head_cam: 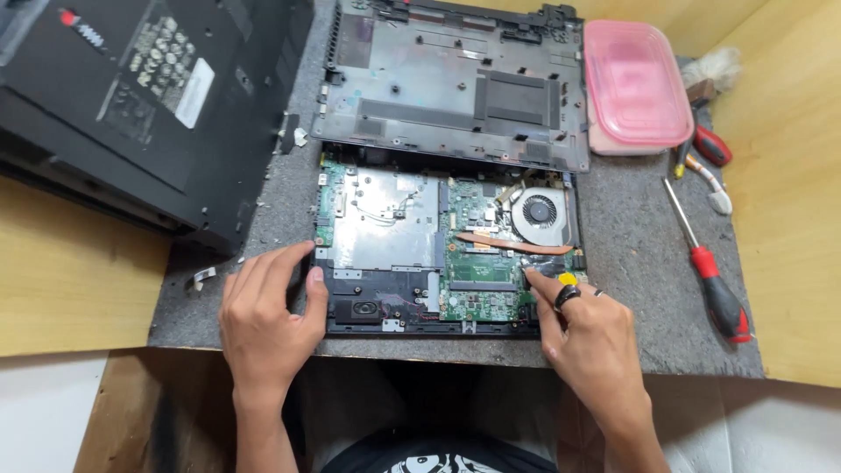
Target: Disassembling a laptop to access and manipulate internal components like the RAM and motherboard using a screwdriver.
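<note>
My left hand lay flat on the front left corner of the open laptop. Its fingers were spread out and its grip was not closed on anything. It just pressed on the black frame.

My right hand was at the front right corner of the laptop. Its grip was pinched tight on a small tool with a yellow tip. The tip touched some shiny black foil near the edge. I wore a dark ring on that hand.

The laptop lay in the middle of a fuzzy grey mat on the wooden worktop. Its inside was bare. There was a flat silver metal plate, a green board with lots of tiny parts, a thin copper strip and a round fan.

The grey plastic bottom cover lay just behind the laptop, inside up. A second black laptop sat far to the left, partly off the mat.

A pink plastic box with a clear lid sat at the back right. It was shut, and I could not tell what was in it. A long screwdriver with a red handle lay on the mat to the right, and more tools lay by the box.
</note>
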